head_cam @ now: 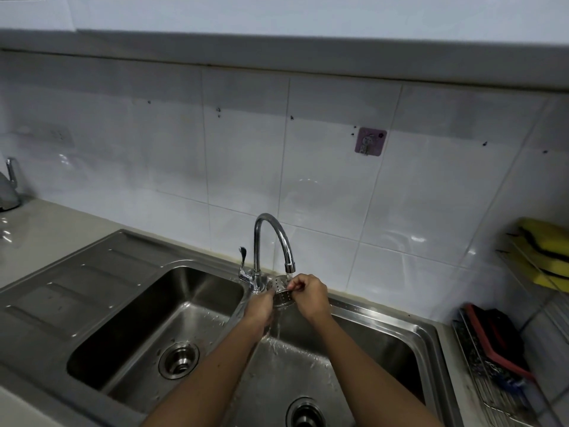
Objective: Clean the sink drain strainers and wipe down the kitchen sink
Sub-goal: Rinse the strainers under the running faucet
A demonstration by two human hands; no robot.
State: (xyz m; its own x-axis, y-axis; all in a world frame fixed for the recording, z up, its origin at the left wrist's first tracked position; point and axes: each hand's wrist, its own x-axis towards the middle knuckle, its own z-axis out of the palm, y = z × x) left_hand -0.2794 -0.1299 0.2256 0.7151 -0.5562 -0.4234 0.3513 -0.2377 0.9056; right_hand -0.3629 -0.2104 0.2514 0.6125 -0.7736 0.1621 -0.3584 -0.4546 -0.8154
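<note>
We stand at a stainless steel double sink (385, 315) set into a pale countertop (40, 238), with a ribbed draining board (77, 288) on its left side. Behind it rises a wall of glossy white tiles (246, 155) dotted with small dark holes, and a purple stick-on hook (371, 141) sits on one tile. The underside of a cabinet runs along the top of the view. At the far right, yellow sponges (545, 251) lie on a wire shelf, and below them a wire rack (492, 392) holds a red and black item we cannot identify. The left basin (138, 318) has its drain fitting (178, 359) in place, and the right basin's drain (304, 412) shows at the bottom edge. A curved chrome tap (271, 229) stands between the basins, and water runs from its spout. We hold the strainer (278, 286), a small perforated metal basket, right under that stream above the right basin. Its axis is tilted off upright, the upper end leaning back toward the tap's base. Whether that end is the open mouth we cannot tell. Our left hand (260, 306) wraps curled fingers around its lower left side, and our right hand (311, 292) pinches its right side with fingers bent tight. Water falls from below the hands and splashes on the right basin floor.
</note>
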